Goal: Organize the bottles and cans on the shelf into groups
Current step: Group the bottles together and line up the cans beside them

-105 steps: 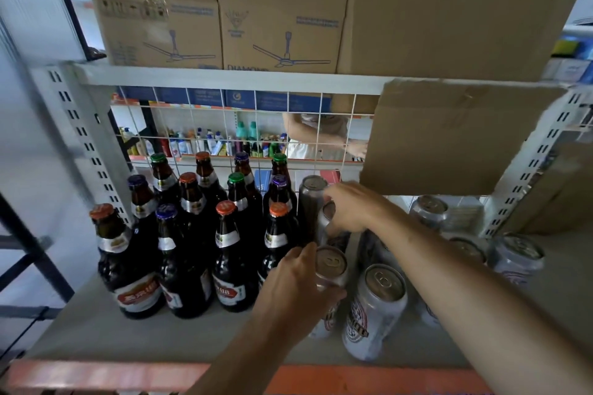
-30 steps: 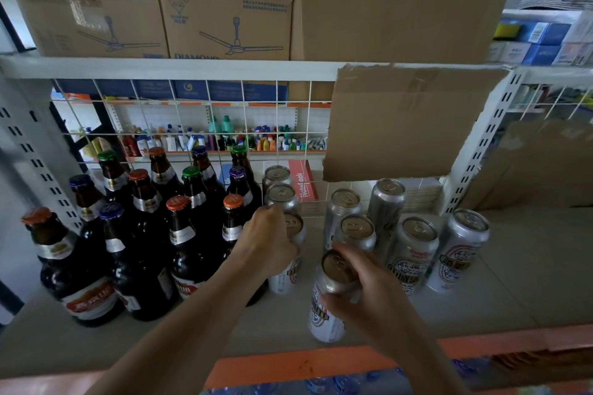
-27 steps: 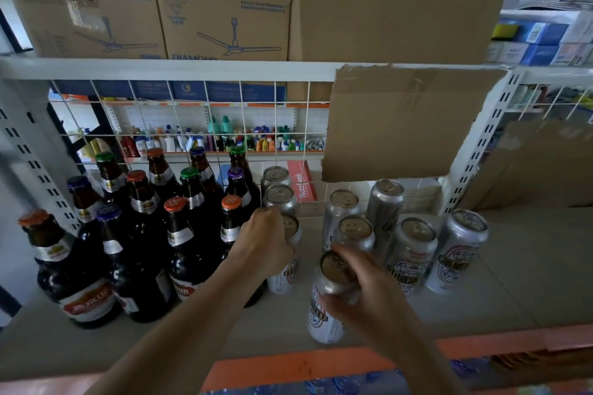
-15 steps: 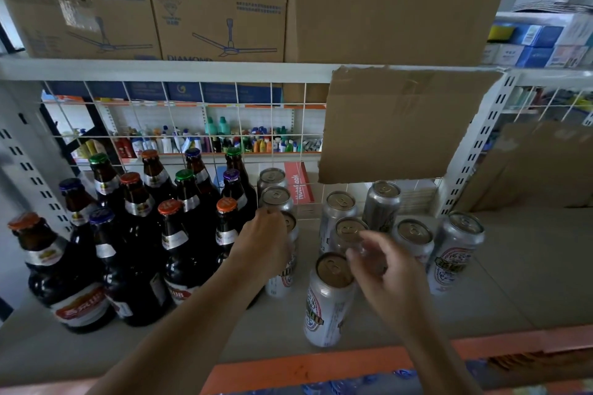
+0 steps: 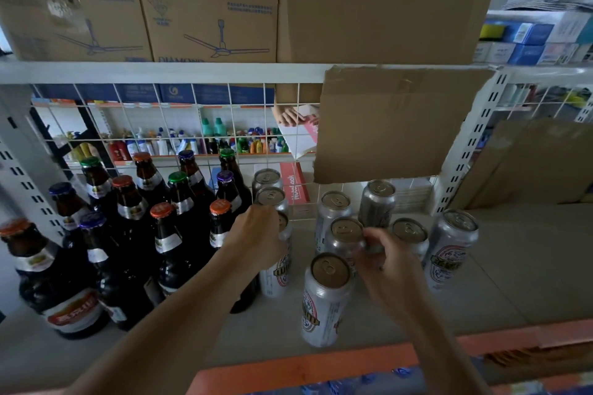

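Several dark brown bottles (image 5: 128, 234) with coloured caps stand packed together on the left of the shelf (image 5: 513, 266). Several silver cans stand to their right. My left hand (image 5: 256, 240) is closed over the top of a can (image 5: 279, 276) right beside the bottles. My right hand (image 5: 388, 266) reaches further back, and its fingers pinch the right rim of a middle can (image 5: 343, 234). A front can (image 5: 324, 301) stands free near the shelf's edge, just left of my right wrist. Two more cans (image 5: 269, 192) line up behind my left hand.
A cardboard flap (image 5: 394, 125) hangs from the upper shelf above the back cans. Cardboard boxes (image 5: 205, 3) sit on top. A wire mesh (image 5: 160, 125) closes the back; another person's hand (image 5: 288, 115) shows behind it. An orange rail (image 5: 321, 369) edges the front.
My right hand let go of the front can and moved back to the can behind it. My left hand has stayed on its can beside the bottles.
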Available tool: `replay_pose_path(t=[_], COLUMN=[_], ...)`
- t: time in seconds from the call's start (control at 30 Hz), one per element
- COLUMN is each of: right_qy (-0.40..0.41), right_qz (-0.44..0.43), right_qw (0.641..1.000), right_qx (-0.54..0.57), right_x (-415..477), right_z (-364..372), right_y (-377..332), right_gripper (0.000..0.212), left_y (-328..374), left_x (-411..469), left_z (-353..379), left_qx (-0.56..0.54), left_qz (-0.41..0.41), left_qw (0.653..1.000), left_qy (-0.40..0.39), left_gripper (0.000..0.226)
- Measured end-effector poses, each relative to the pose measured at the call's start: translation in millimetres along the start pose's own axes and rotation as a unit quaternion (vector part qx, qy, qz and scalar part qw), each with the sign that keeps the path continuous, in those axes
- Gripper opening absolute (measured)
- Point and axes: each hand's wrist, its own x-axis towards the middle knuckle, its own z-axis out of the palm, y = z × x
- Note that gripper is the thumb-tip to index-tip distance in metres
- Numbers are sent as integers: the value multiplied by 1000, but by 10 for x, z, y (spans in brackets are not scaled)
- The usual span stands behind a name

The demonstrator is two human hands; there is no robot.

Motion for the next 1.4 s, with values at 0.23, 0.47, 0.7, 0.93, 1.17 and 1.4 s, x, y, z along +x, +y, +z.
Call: replay_pose_path(t=[0.23, 0.47, 0.7, 0.93, 1.17, 1.4], right_qy=[2, -18, -33, -89, -186, -163], right_qz=[19, 46, 39, 89, 132, 108], right_qw=[1000, 998, 999, 991, 957, 959], right_qx=[5, 29, 4, -39, -178, -206], right_x=[26, 134, 420, 810, 1234, 1434], right_z=[56, 61, 39, 76, 188, 324], right_y=[41, 6, -178, -385, -411, -375], right_gripper=[37, 65, 61, 60, 72, 42], left_y=[4, 30, -63, 10, 105, 116], left_x=[-46, -244, -437, -578, -560, -579], left_z=[30, 86, 299, 270, 410, 516], left_qx=[21, 51, -75, -131, -204, -239], left_qz=[32, 128, 229, 225, 184, 159], left_qw=[999, 989, 970, 965, 959, 958], left_qy=[-7, 46, 41, -32, -65, -18], left_gripper=[16, 37, 48, 82, 72, 56])
